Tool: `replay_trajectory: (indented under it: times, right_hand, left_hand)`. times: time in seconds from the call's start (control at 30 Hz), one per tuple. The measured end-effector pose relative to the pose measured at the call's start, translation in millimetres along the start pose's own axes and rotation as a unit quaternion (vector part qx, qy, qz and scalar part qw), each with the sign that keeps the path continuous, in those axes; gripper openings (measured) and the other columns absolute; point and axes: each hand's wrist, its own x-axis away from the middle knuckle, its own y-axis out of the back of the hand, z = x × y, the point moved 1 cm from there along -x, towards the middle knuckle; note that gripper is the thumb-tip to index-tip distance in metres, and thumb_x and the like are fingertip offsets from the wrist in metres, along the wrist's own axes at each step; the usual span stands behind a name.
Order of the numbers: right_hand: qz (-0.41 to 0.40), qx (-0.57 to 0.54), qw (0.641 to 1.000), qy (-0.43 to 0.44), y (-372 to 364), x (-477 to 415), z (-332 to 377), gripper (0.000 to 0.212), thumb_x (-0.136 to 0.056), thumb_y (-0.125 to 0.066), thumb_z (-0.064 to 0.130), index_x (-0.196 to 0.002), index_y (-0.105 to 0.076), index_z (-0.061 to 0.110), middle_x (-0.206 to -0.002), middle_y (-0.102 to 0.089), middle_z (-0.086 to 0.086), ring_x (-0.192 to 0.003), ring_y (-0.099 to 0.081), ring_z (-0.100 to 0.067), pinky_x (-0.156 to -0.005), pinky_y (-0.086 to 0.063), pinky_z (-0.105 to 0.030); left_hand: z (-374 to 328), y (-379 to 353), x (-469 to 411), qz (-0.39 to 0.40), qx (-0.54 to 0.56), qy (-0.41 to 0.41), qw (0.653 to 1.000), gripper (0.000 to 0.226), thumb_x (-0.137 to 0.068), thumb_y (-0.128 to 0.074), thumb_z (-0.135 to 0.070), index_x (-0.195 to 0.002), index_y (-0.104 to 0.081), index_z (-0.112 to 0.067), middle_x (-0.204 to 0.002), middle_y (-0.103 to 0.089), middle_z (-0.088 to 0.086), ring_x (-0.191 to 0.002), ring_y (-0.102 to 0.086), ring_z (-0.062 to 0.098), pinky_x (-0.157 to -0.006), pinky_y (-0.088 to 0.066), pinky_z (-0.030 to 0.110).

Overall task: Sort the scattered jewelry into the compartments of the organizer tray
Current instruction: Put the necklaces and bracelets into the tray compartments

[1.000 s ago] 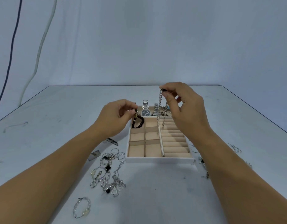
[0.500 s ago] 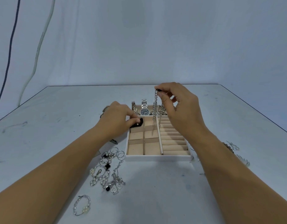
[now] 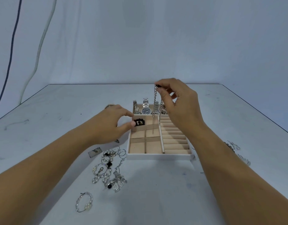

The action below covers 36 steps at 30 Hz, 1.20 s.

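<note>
While the right hand pinches the top of a silver chain, the chain hangs straight over the middle cells of the organizer tray, evidently so it lowers untangled. The left hand, fingers parted and holding nothing, rests beside the black bead bracelet lying in the far-left cell. No writing is legible; the dial of the watch is too small.

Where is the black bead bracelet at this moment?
In the head view the black bead bracelet lies in the far-left small compartment of the organizer tray, on the near side of the watches, with the left hand close beside it.
</note>
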Motion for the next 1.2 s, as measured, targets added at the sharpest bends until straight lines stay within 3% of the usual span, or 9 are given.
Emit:
replay_trajectory:
  times: [0.2, 0.37, 0.5, 0.67, 0.77, 0.87, 1.03, 1.2]
  right_hand:
    - [-0.017, -0.031, 0.998, -0.047, -4.6, -11.7, 1.6, 0.015, -0.092, -0.058, 0.014, -0.103, -0.067, 0.02, -0.086, -0.062, 0.016, -0.075, -0.054, 0.006, -0.067, -0.041, -0.006]
    - [-0.026, -0.043, 0.995, -0.081, -13.5, -13.4, -4.1, 0.015, -0.091, -0.059, 0.013, -0.103, -0.067, 0.018, -0.082, -0.061, 0.023, -0.071, -0.055, 0.008, -0.064, -0.041, -0.006]
    - [-0.023, -0.058, 0.991, -0.114, -19.7, -10.1, -10.6, 0.015, -0.091, -0.059, 0.014, -0.102, -0.067, 0.02, -0.077, -0.06, 0.022, -0.068, -0.056, 0.005, -0.064, -0.054, -0.023]
    - [0.008, -0.057, 0.988, -0.143, -22.8, -2.3, -20.2, 0.013, -0.09, -0.061, 0.015, -0.098, -0.068, 0.022, -0.078, -0.062, 0.021, -0.07, -0.057, 0.006, -0.068, -0.054, -0.02]
    - [0.058, -0.024, 0.989, -0.135, -22.0, 4.6, -25.8, 0.014, -0.09, -0.06, 0.014, -0.097, -0.069, 0.021, -0.08, -0.062, 0.02, -0.071, -0.056, 0.006, -0.066, -0.044, -0.008]
    - [0.126, 0.026, 0.983, -0.129, -25.0, 12.4, -31.2, 0.018, -0.089, -0.06, 0.015, -0.1, -0.071, 0.025, -0.089, -0.064, 0.009, -0.077, -0.057, 0.001, -0.069, -0.04, -0.007]
    - [0.217, 0.121, 0.958, -0.14, -29.0, 17.9, -29.5, 0.012, -0.085, -0.063, 0.017, -0.094, -0.069, 0.022, -0.087, -0.067, 0.003, -0.085, -0.059, -0.014, -0.078, -0.049, -0.032]
    - [0.235, 0.233, 0.934, -0.137, -33.1, 16.8, -22.8, 0.009, -0.084, -0.059, 0.015, -0.084, -0.067, 0.018, -0.09, -0.068, -0.002, -0.089, -0.06, -0.02, -0.075, -0.05, -0.033]
  left_hand:
    - [-3.6, -19.4, 20.7, -0.016, 0.0, -0.015, 1.0, 0.063, -0.089, -0.031, -0.063, -0.139, -0.043, -0.026, -0.142, -0.042, -0.011, -0.127, -0.042, 0.007, -0.103, -0.035, 0.025]
    - [-2.3, -23.4, 22.6, -0.042, 0.003, -0.025, 0.999, 0.064, -0.089, -0.027, -0.061, -0.139, -0.044, -0.026, -0.142, -0.043, -0.013, -0.128, -0.043, 0.006, -0.103, -0.038, 0.027]
    - [-2.9, -24.6, 22.9, -0.045, 0.012, -0.026, 0.999, 0.063, -0.089, -0.027, -0.06, -0.139, -0.044, -0.026, -0.142, -0.044, -0.014, -0.127, -0.043, 0.005, -0.102, -0.038, 0.026]
    - [-1.8, -25.0, 22.6, -0.041, 0.016, -0.023, 0.999, 0.069, -0.085, -0.022, -0.065, -0.14, -0.043, -0.028, -0.143, -0.044, -0.013, -0.128, -0.042, 0.006, -0.103, -0.037, 0.027]
    - [-1.0, -26.2, 23.2, -0.039, 0.017, -0.019, 0.999, 0.069, -0.086, -0.022, -0.066, -0.14, -0.042, -0.029, -0.144, -0.043, -0.013, -0.13, -0.041, 0.006, -0.105, -0.037, 0.03]
    - [-0.3, -26.4, 23.7, -0.039, 0.023, -0.016, 0.999, 0.067, -0.086, -0.023, -0.065, -0.141, -0.042, -0.031, -0.144, -0.043, -0.014, -0.13, -0.041, 0.006, -0.106, -0.038, 0.032]
    - [-0.6, -26.6, 23.4, -0.04, 0.026, -0.013, 0.999, 0.067, -0.086, -0.023, -0.066, -0.14, -0.042, -0.032, -0.143, -0.043, -0.014, -0.13, -0.041, 0.005, -0.107, -0.037, 0.033]
    - [-1.0, -26.3, 23.2, -0.039, 0.027, -0.011, 0.999, 0.066, -0.086, -0.025, -0.065, -0.14, -0.042, -0.031, -0.143, -0.044, -0.012, -0.13, -0.042, 0.007, -0.106, -0.038, 0.035]
